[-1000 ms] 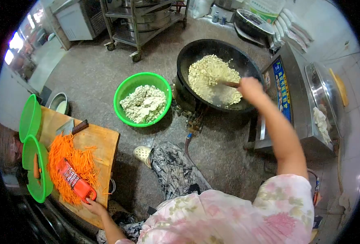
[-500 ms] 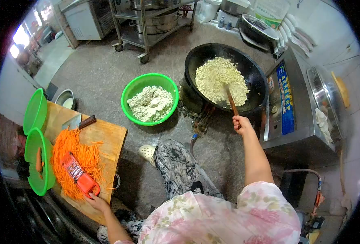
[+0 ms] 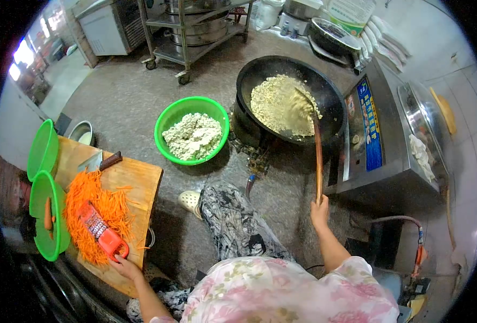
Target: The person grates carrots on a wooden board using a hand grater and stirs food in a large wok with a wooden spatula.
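Note:
My right hand (image 3: 319,211) is closed around the long wooden handle of a spatula (image 3: 318,161). Its far end lies in crumbly pale yellow food (image 3: 270,105) inside a big black wok (image 3: 336,107); steam blurs part of the food. On the left, my left hand (image 3: 124,267) grips the looped end of a red grater (image 3: 102,230). The grater lies tilted over a heap of shredded carrot (image 3: 114,207) on a wooden cutting board (image 3: 148,175). A cleaver (image 3: 108,161) with a dark handle rests at the board's far side.
Between board and wok, a green basin (image 3: 160,132) holds white crumbly food. Two green baskets (image 3: 43,151) stand left of the board, the nearer with carrots (image 3: 48,215). A steel stove cabinet (image 3: 394,161) stands right; a wheeled rack (image 3: 187,54) is behind.
My right hand has drawn back toward my body with the spatula, whose handle now points more upright in view. A mound of food has been pushed to the wok's right side. My left hand stays.

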{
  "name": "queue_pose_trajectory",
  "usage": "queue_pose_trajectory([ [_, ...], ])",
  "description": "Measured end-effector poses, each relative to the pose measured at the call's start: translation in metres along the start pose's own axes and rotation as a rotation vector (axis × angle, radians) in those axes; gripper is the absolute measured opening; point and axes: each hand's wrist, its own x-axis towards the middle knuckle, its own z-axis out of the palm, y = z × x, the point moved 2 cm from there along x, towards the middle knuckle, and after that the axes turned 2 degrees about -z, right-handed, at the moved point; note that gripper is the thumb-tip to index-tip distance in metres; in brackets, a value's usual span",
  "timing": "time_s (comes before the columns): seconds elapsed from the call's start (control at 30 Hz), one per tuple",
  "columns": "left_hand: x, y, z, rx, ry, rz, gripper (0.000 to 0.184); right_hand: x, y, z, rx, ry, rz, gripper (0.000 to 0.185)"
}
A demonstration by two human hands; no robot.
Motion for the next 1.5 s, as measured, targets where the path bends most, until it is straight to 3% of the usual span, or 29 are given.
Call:
queue_pose_trajectory([
  [0.07,0.0,-0.001,-0.004,-0.009,-0.018,-0.01,0.039,0.0,0.019,0.005,-0.003,0.005,-0.079,0.032],
  [0.17,-0.002,0.009,-0.005,-0.019,-0.034,-0.019,0.04,0.025,-0.006,0.008,0.444,-0.22,0.33,0.015],
  [0.3,-0.005,0.014,-0.008,-0.023,-0.013,0.006,0.04,0.067,-0.044,0.004,0.802,-0.355,0.586,0.01],
  [0.47,-0.006,0.009,-0.007,-0.075,0.009,-0.024,0.039,0.122,-0.044,-0.008,1.095,-0.497,0.84,0.011],
  [0.53,-0.005,0.006,-0.006,-0.08,0.013,-0.018,0.039,0.133,-0.057,-0.022,0.864,-0.43,0.745,0.011],
  [0.63,-0.004,0.006,-0.005,-0.071,0.022,-0.014,0.039,0.15,-0.076,-0.044,0.034,-0.513,0.242,0.023],
  [0.73,-0.004,0.006,-0.005,-0.091,0.001,-0.025,0.039,0.165,-0.103,-0.065,-0.802,-0.192,-0.565,0.022],
  [0.8,-0.004,0.003,-0.003,-0.086,0.0,-0.038,0.039,0.17,-0.155,-0.089,-0.656,-0.232,-0.568,0.018],
  [0.93,-0.006,0.009,-0.005,-0.08,-0.009,-0.064,0.039,0.179,-0.248,-0.142,-0.694,-0.185,-0.619,0.018],
  [1.07,-0.005,0.008,-0.004,-0.039,0.014,-0.023,0.038,0.224,-0.292,-0.179,-0.583,-0.275,-0.625,0.027],
  [1.23,-0.002,-0.002,0.0,-0.038,0.057,0.051,0.038,0.267,-0.334,-0.205,-0.347,-0.4,-0.298,0.027],
  [1.4,-0.004,0.006,-0.003,-0.034,0.027,-0.006,0.039,0.297,-0.303,-0.14,-0.528,-0.56,-0.307,0.024],
  [1.43,-0.005,0.009,-0.004,-0.024,0.011,-0.026,0.039,0.294,-0.287,-0.109,-0.481,-0.677,-0.383,0.022],
  [1.5,-0.003,0.006,-0.001,-0.037,0.001,-0.029,0.039,0.273,-0.264,-0.056,-0.59,-0.689,-0.533,0.025],
])
